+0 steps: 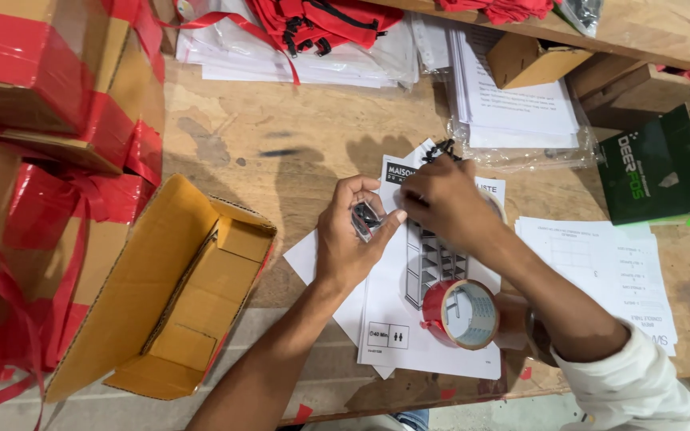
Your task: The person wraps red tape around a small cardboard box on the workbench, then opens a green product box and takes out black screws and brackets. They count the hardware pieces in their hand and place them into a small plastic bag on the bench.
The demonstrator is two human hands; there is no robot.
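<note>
The left hand (pixel 350 235) lay near the middle of the wooden surface (pixel 281 152), fingers curled around a small bunch of dark parts (pixel 366 219) cupped in the palm. The right hand (pixel 441 203) was just beside it to the right, fingertips pinched together on a small dark piece, though what exactly it gripped could not be made out. Both hands rested over a printed instruction sheet (pixel 409 319) showing a drawing of a shelf unit. A roll of red tape (pixel 461 313) stood on the near part of that sheet, against the right forearm. An open, empty cardboard box (pixel 169 295) lay to the left, tilted on its side. More paper sheets (pixel 600 271) lay to the right, and a stack of papers in clear plastic (pixel 513 104) sat at the far side.
</note>
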